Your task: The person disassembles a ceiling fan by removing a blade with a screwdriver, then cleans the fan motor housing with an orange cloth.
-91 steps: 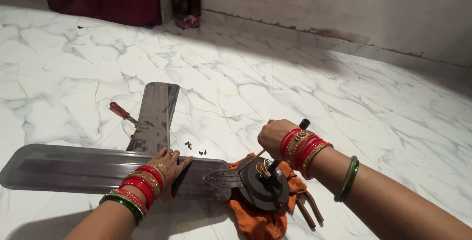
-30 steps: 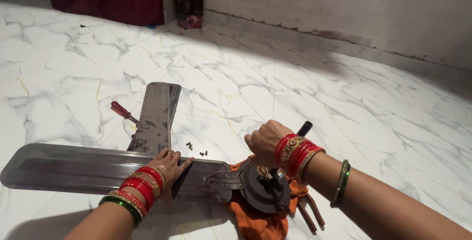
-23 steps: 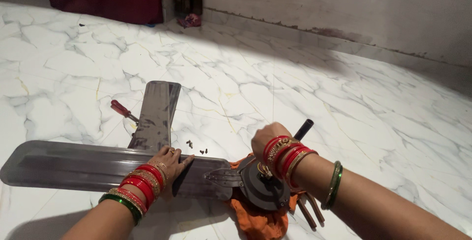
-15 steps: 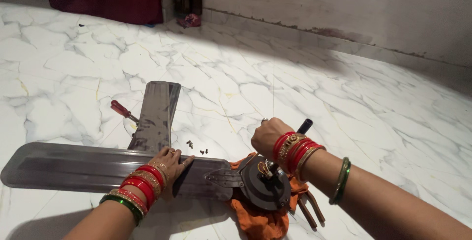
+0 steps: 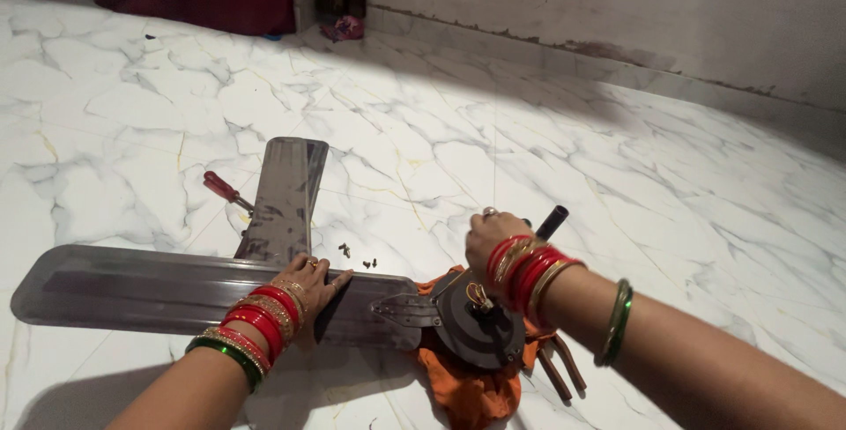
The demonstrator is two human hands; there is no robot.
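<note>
My left hand (image 5: 313, 282) lies flat on a long grey fan blade (image 5: 159, 289), fingers spread, close to where the blade's metal bracket (image 5: 405, 310) meets the dark round fan hub (image 5: 480, 329). My right hand (image 5: 493, 243) is above the hub, closed around a tool with a black handle (image 5: 552, 219) that sticks up to the right. The tool's tip is hidden behind my wrist and bangles. An orange cloth (image 5: 467, 388) lies under the hub.
A second grey blade (image 5: 284, 196) lies on the white marble floor (image 5: 617, 183), over a red-handled screwdriver (image 5: 220, 188). A few small dark screws (image 5: 357, 256) sit between the blades. Pliers (image 5: 564, 373) lie right of the cloth. A wall runs along the back.
My right hand dipped toward the hub and came back up a little, the black handle tilting with it. My left hand has stayed pressed on the blade.
</note>
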